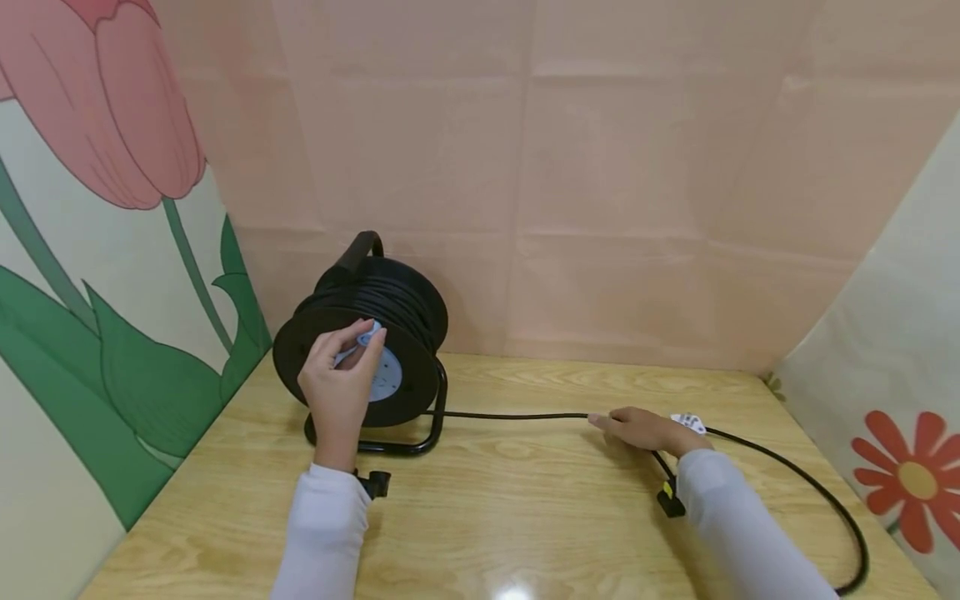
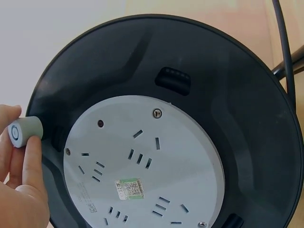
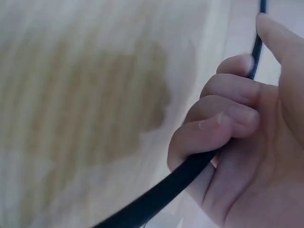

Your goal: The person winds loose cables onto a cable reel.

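A black cable reel (image 1: 405, 392) stands on its tubular frame at the left of the table, with black cable wound between its round flanges. My left hand (image 1: 337, 387) is at the reel's front face. In the left wrist view its thumb and fingers pinch a pale grey crank knob (image 2: 29, 130) near the flange's edge. A light grey socket panel (image 2: 180, 147) fills the middle of that flange. From the reel's foot a length of cable (image 1: 510, 416) runs right to my right hand (image 1: 648, 429). Its fingers curl round the cable (image 3: 166, 194) in the right wrist view.
Beyond the right hand the cable (image 1: 817, 483) bends in a wide loop towards the table's front right. A white piece with dark marks (image 1: 688, 423) shows beside the right wrist. The wooden table (image 1: 510, 500) meets a pink backdrop (image 1: 615, 208) and flower-printed side panels.
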Demonstrator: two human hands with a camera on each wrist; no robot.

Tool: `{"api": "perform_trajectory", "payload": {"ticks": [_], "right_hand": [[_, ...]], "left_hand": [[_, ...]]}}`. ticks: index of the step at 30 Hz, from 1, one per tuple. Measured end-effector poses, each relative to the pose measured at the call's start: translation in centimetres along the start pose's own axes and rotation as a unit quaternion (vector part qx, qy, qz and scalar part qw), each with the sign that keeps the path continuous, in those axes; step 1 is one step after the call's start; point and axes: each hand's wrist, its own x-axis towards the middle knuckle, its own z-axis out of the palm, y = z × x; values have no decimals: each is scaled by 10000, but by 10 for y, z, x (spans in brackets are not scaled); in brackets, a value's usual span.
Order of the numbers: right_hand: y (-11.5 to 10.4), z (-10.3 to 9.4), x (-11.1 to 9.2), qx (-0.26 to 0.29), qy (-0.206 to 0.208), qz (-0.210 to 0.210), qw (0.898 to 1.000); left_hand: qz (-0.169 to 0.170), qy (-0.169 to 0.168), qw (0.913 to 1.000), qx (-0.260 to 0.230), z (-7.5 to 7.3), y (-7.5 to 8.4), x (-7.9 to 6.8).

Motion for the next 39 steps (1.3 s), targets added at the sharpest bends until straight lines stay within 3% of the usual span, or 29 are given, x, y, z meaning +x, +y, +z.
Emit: {"api": "perform_trajectory", "payload": {"ticks": [2, 5, 7, 10, 13, 17, 22, 25, 29, 36, 39], "right_hand": [[-1, -7, -1, 264, 200, -224, 9992], [-8, -20, -1, 467, 856, -812, 9919], [-15, -26, -2, 293, 1557, -1154, 9806], [-20, -32, -1, -74, 2310, -1160, 9660], [-11, -31, -2, -347, 2163, -695, 9732], [16, -20, -6, -515, 1217, -29, 9912], [43, -11, -16, -730, 711, 311, 9943], [47, -8, -20, -684, 809, 205, 9942], [46, -4, -24, -475, 1371, -54, 9894], [36, 0, -31, -378, 2455, 129, 9686], [30, 1, -33, -338, 2601, -18, 9650]], "left_hand": [[-20, -14, 10000, -31, 0, 0, 0], [-44, -31, 10000, -80, -1, 0, 0], [-43, -9, 10000, -68, -2, 0, 1], [-38, 38, 10000, -30, -3, -1, 1], [-28, 87, 10000, -18, -3, -2, 0], [2, 47, 10000, -62, -4, -1, -1], [13, 26, 10000, -76, -4, 0, -2], [3, 65, 10000, -37, -4, 0, -2], [-59, 113, 9999, -21, -3, -2, -3], [-152, 76, 9999, -34, -1, -2, -3], [-191, -57, 9998, -17, 0, 0, -3]]}}
